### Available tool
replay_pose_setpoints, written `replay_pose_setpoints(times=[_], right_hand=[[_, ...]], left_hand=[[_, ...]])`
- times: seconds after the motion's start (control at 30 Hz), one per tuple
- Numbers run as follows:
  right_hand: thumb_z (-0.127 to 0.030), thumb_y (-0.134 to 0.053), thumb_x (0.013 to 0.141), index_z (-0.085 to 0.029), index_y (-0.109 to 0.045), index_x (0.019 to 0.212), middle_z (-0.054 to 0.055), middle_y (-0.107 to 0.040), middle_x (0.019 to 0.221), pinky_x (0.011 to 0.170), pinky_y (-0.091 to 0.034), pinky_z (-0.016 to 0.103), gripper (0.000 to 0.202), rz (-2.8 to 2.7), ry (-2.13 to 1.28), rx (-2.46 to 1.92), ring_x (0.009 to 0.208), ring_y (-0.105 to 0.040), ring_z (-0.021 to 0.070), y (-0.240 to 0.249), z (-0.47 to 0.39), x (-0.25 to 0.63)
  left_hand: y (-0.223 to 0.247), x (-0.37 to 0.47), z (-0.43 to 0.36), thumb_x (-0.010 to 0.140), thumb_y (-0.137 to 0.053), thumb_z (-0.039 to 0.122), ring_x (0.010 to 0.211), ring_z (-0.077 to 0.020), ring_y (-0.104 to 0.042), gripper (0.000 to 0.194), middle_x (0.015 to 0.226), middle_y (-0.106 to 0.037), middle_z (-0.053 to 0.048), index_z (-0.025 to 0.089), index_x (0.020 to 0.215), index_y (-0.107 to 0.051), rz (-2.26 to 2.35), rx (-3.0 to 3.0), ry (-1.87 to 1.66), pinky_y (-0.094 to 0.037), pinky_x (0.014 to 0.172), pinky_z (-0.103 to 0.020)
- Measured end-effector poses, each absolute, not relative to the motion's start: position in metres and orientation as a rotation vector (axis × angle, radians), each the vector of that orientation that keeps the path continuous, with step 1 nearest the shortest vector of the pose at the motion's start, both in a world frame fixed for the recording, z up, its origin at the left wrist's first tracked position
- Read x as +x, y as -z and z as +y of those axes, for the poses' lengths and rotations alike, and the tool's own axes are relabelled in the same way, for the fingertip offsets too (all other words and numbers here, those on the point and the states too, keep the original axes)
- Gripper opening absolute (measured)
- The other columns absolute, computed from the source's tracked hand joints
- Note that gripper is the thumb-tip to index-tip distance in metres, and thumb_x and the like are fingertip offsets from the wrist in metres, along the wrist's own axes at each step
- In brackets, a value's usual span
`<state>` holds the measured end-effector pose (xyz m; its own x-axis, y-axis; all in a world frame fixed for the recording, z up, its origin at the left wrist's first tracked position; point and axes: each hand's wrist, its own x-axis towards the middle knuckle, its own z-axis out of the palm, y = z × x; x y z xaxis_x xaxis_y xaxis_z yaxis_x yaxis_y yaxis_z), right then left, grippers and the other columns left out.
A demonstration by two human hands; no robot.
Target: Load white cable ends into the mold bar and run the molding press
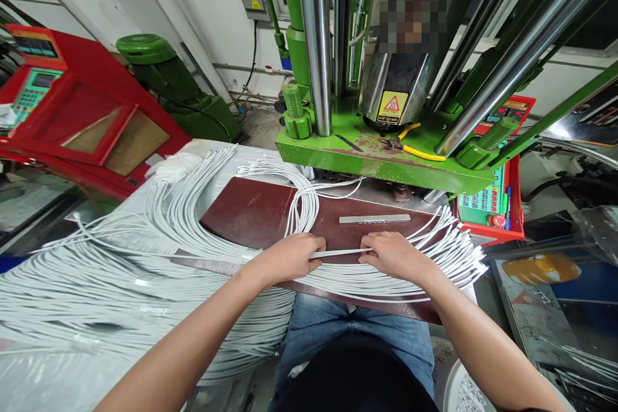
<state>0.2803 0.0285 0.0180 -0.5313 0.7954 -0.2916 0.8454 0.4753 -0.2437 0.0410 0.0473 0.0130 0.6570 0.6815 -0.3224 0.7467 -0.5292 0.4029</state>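
Observation:
Between my two hands a short stretch of white cable (340, 252) runs nearly level above a brown board (251, 206). My left hand (295, 256) pinches it at the left, and my right hand (390, 256) pinches it at the right. Beneath and in front of them, a bundle of white cables (357, 280) curves across the board, its ends fanned out at the right. A looped bunch of white cables (304, 206) lies just beyond my left hand. Past my right hand rests a narrow metal bar (374, 219).
A green press (386, 164) stands straight ahead, with yellow-handled pliers (422, 153) on its plate. Large heaps of white cable (120, 302) cover the left side. Red control boxes (91, 116) flank the machine. A white bucket (454, 380) with scraps sits at lower right.

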Motion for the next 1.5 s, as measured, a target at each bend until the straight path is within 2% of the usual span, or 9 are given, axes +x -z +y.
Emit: replay_pose_setpoints(times=[0.33, 0.6, 0.73, 0.87, 0.97, 1.1, 1.27, 1.37, 1.5], right_hand=[[-0.035, -0.055, 0.089, -0.019, -0.061, 0.089, 0.005, -0.067, 0.093, 0.065, -0.038, 0.028, 0.017, 2.591, 0.545, 1.457, 0.086, -0.062, 0.0216, -0.016, 0.030, 0.279], [-0.025, -0.051, 0.092, -0.014, -0.058, 0.092, 0.011, -0.064, 0.095, 0.073, -0.041, 0.031, 0.014, 2.645, 0.347, 1.409, 0.093, -0.058, 0.0245, -0.018, 0.028, 0.276], [-0.034, -0.049, 0.093, -0.016, -0.055, 0.102, 0.008, -0.067, 0.088, 0.068, -0.040, 0.030, 0.020, 2.646, 0.484, 1.482, 0.083, -0.062, 0.0229, -0.039, 0.028, 0.274], [-0.052, -0.050, 0.089, -0.021, -0.053, 0.112, 0.005, -0.067, 0.098, 0.072, -0.040, 0.029, 0.039, 2.807, 0.655, 1.530, 0.088, -0.062, 0.0217, -0.071, 0.024, 0.285], [-0.054, -0.035, 0.094, -0.023, -0.058, 0.106, 0.003, -0.067, 0.091, 0.071, -0.040, 0.027, 0.041, 2.811, 0.740, 1.698, 0.082, -0.062, 0.0181, -0.094, 0.024, 0.317], [-0.051, -0.021, 0.098, -0.020, -0.062, 0.082, 0.004, -0.064, 0.072, 0.063, -0.037, 0.027, 0.053, 2.641, 0.495, 2.080, 0.068, -0.059, 0.0170, -0.102, 0.020, 0.363], [-0.044, -0.033, 0.097, -0.020, -0.061, 0.077, 0.004, -0.062, 0.062, 0.056, -0.030, 0.028, 0.042, 2.621, 0.290, 1.651, 0.058, -0.057, 0.0164, -0.079, -0.012, 0.335], [-0.035, -0.036, 0.097, -0.018, -0.062, 0.079, 0.005, -0.065, 0.069, 0.061, -0.035, 0.028, 0.036, 2.768, 0.373, 1.373, 0.066, -0.059, 0.0174, -0.067, -0.019, 0.313], [-0.041, -0.037, 0.097, -0.018, -0.062, 0.101, 0.008, -0.065, 0.103, 0.091, -0.039, 0.034, 0.035, 3.016, 0.678, 1.770, 0.102, -0.055, 0.0197, -0.063, 0.005, 0.340]], left_hand=[[-0.008, 0.041, 0.045, 0.080, -0.051, 0.019, 0.080, -0.0203, -0.060, 0.017, 0.099, -0.057, -0.004, 0.020, 0.096, -0.056, 1.091, 2.535, 0.060, -0.043, 0.069, -0.030], [-0.001, 0.042, 0.042, 0.083, -0.047, 0.017, 0.082, -0.0192, -0.057, 0.012, 0.088, -0.058, -0.004, 0.019, 0.083, -0.059, 1.115, 2.551, -0.073, -0.043, 0.069, -0.028], [-0.007, 0.062, 0.035, 0.085, -0.052, 0.030, 0.087, -0.0204, -0.056, 0.019, 0.089, -0.061, -0.004, 0.019, 0.098, -0.059, 1.074, 2.338, -0.286, -0.043, 0.076, -0.030], [-0.033, 0.075, 0.036, 0.088, -0.048, 0.041, 0.062, -0.0129, -0.051, 0.029, 0.067, -0.057, 0.002, 0.017, 0.079, -0.061, 0.919, 1.940, -0.328, -0.037, 0.056, -0.024], [-0.059, 0.059, 0.043, 0.084, -0.054, 0.045, 0.050, -0.0085, -0.040, 0.032, 0.056, -0.048, 0.005, 0.015, 0.073, -0.058, 0.913, 1.671, -0.365, -0.028, 0.047, -0.021], [-0.080, 0.044, 0.033, 0.079, -0.062, 0.045, 0.059, -0.0125, -0.052, 0.029, 0.064, -0.061, 0.000, 0.016, 0.076, -0.066, 0.747, 1.714, -0.145, -0.035, 0.052, -0.022], [-0.050, 0.116, -0.025, 0.070, -0.068, 0.052, 0.048, -0.0129, -0.052, 0.034, 0.062, -0.063, -0.001, 0.020, 0.079, -0.065, 0.457, 1.392, 0.006, -0.037, 0.048, -0.024], [-0.018, 0.165, -0.054, 0.078, -0.055, 0.058, 0.035, -0.0093, -0.041, 0.044, 0.049, -0.052, 0.001, 0.015, 0.074, -0.061, 0.501, 0.875, -0.243, -0.031, 0.038, -0.022], [0.006, 0.179, -0.066, 0.080, -0.060, 0.048, 0.031, -0.0028, -0.024, 0.034, 0.051, -0.045, 0.007, 0.015, 0.092, -0.057, 0.589, 0.694, -0.397, -0.016, 0.035, -0.019]])
